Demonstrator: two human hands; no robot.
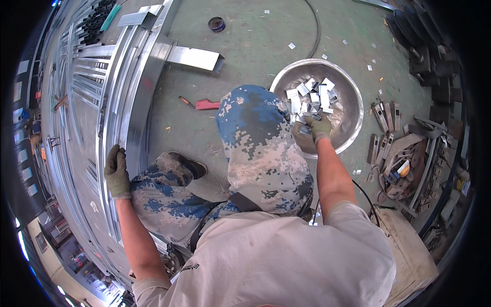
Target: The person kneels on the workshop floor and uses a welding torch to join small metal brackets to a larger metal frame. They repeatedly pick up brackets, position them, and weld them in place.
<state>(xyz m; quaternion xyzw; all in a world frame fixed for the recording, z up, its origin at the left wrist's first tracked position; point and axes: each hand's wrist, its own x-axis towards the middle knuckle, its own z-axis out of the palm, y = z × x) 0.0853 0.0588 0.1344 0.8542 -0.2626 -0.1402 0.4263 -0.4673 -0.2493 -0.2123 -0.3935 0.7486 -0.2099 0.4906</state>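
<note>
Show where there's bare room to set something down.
Bare floor lies between the jutting metal channel and the steel bowl, beyond the knee, and between channel and red tool. Crowded: the bowl's middle, with metal pieces and the right hand; the left, with long metal profiles beside the left hand.

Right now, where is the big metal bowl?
In the head view, the bowl is just right of the camouflage-covered knee, the right hand at its metal pieces.
</note>
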